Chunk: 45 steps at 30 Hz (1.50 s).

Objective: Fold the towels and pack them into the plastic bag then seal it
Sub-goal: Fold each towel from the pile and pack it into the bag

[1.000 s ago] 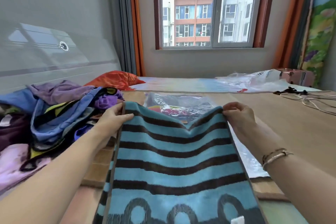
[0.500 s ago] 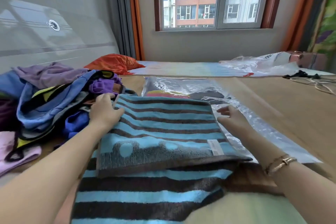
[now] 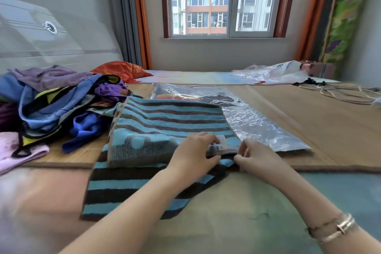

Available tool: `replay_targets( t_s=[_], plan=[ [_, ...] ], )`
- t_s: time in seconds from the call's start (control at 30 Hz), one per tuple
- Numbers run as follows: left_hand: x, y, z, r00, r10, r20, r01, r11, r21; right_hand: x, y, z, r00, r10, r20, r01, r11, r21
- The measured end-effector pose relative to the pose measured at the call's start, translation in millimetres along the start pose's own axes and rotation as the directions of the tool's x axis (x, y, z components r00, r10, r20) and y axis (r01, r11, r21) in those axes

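Both hands meet at frame center on the striped towel (image 3: 165, 126), half-folded on the bed: left hand (image 3: 192, 155) and right hand (image 3: 258, 158) pinch its near corner, probably squaring edges. Plastic bag (image 3: 257, 121) lies just behind, partly under it; the unfolded pile (image 3: 53, 101) waits at left.

Striped towel (image 3: 165, 123) — blue and dark brown bands, folded over once, upper layer shorter than lower; white label near its right front edge. Lies flat on the mat. Its far right corner overlaps the clear plastic bag (image 3: 257, 123), which lies flat, holding colourful folded fabric at its far end. Unfolded towel heap (image 3: 51, 99) — left, just beside the striped one.
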<state>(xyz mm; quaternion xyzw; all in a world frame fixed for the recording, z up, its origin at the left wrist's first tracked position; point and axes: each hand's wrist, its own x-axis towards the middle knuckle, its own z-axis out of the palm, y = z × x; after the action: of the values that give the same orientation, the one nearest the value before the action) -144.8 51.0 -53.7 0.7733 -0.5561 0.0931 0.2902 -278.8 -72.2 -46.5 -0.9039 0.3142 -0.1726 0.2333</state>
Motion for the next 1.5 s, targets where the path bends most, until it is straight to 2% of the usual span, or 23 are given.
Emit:
replay_targets(
  t_s=[0.07,0.17,0.27,0.43,0.57,0.63,0.7,0.77,0.83,0.93,1.0,1.13,1.3,1.4,1.5],
  plan=[
    [1.0,-3.9,10.1,1.000,0.008,0.007,-0.008,0.998,0.059,-6.4,0.4,3.9,0.992,-0.110,0.066,0.109,0.994,0.029],
    [2.7,-8.8,16.8,0.997,-0.076,-0.033,0.075,0.997,-0.013,-7.2,3.0,17.8,0.933,-0.340,0.116,0.340,0.940,0.024],
    [11.1,-17.4,13.0,0.980,-0.190,-0.053,0.180,0.972,-0.148,-5.0,7.5,27.9,0.867,-0.498,0.032,0.497,0.867,0.036],
    [17.8,-29.4,6.3,0.958,-0.284,-0.028,0.257,0.900,-0.352,-6.0,13.0,36.2,0.787,-0.614,-0.060,0.613,0.789,-0.028],
    [21.4,-29.4,-7.4,0.932,-0.342,-0.121,0.241,0.833,-0.498,-9.6,2.6,21.2,0.847,-0.484,-0.220,0.530,0.798,0.285],
    [23.4,-25.4,-19.8,0.931,-0.323,-0.172,0.189,0.826,-0.530,-12.0,-2.3,3.5,0.896,-0.380,-0.231,0.443,0.724,0.528],
    [23.4,-20.5,-30.2,0.946,-0.272,-0.177,0.141,0.835,-0.532,-12.2,-6.6,-8.3,0.918,-0.305,-0.253,0.394,0.639,0.660],
    [22.5,-15.9,-37.2,0.974,-0.186,-0.133,0.089,0.845,-0.527,-10.6,-12.7,-11.2,0.913,-0.236,-0.334,0.404,0.644,0.650],
    [20.3,-13.8,-41.8,0.989,-0.103,-0.111,0.032,0.858,-0.513,-5.7,-17.7,-8.6,0.883,-0.191,-0.429,0.431,0.693,0.578],
    [15.4,-11.5,-50.0,0.992,-0.062,-0.113,0.000,0.877,-0.481,2.1,-22.5,-8.2,0.840,-0.164,-0.518,0.432,0.780,0.453],
    [10.6,-7.8,-55.2,0.995,-0.049,-0.084,0.000,0.868,-0.497,4.3,-26.2,-11.1,0.840,-0.192,-0.508,0.447,0.775,0.447],
    [3.6,-6.1,-59.4,0.997,-0.036,-0.061,0.002,0.874,-0.486,5.7,-33.6,-12.3,0.844,-0.243,-0.478,0.494,0.698,0.518],
    [-4.0,-9.4,-61.1,0.991,-0.035,-0.131,-0.026,0.902,-0.431,8.8,-34.5,-13.9,0.904,-0.097,-0.417,0.383,0.620,0.685],
    [-12.4,-5.2,-62.2,0.982,0.066,-0.179,-0.120,0.944,-0.308,8.5,-34.8,-14.7,0.911,-0.066,-0.407,0.361,0.603,0.711],
    [-20.1,-13.2,-60.4,0.972,0.163,-0.171,-0.183,0.977,-0.108,8.3,-34.6,-14.3,0.901,-0.077,-0.427,0.375,0.634,0.677]
  ],
)
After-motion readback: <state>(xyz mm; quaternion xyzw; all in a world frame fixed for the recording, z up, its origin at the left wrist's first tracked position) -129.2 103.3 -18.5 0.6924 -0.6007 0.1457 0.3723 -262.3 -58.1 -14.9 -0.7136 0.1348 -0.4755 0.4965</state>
